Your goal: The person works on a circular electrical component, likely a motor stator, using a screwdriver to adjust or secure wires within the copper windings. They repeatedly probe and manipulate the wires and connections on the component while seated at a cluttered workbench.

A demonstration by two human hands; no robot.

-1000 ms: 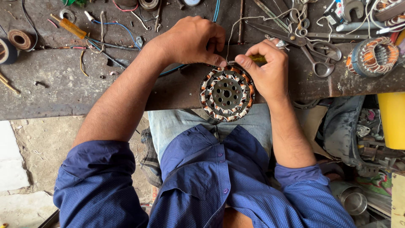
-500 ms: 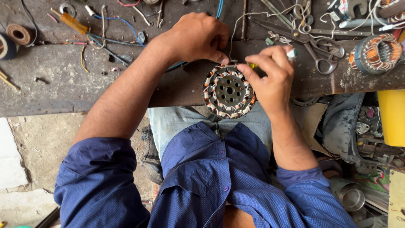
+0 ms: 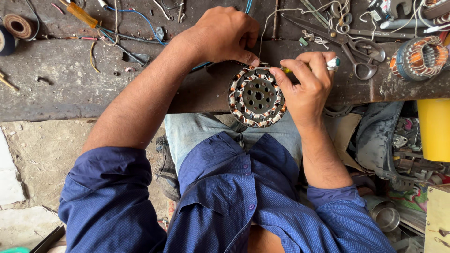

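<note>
Copper-wound round stator (image 3: pixel 256 96), a metal disc with orange and white coils around its rim and a grey hub drilled with holes, sits at the near edge of the worn, stained workbench (image 3: pixel 70 89), overhanging your lap. Your left hand (image 3: pixel 225 35) reaches in from the left, its fingers curled together with thumb and forefinger pinched down on the top rim of the stator, touching the windings. Your right hand (image 3: pixel 307 86) cups the stator's right side, thumb and forefinger closed on the upper rim just beside the left fingertips; a small yellow piece shows between them, too small to tell what it is, and a ring with a green stone (image 3: pixel 333 63) sits on one finger. A thin pale wire (image 3: pixel 281 11) rises from near the pinch point and loops away across the bench. Behind your right hand lie grey metal scissors (image 3: pixel 349 40), and further right a second wound coil with orange copper windings (image 3: pixel 418 57) rests on the bench edge. To the far left you have an orange-handled screwdriver (image 3: pixel 82 14), a blue wire (image 3: pixel 136 18) and a roll of brown tape (image 3: pixel 18 26), all well apart from your hands. A yellow plastic container (image 3: pixel 435 129) stands below the bench at your right
</note>
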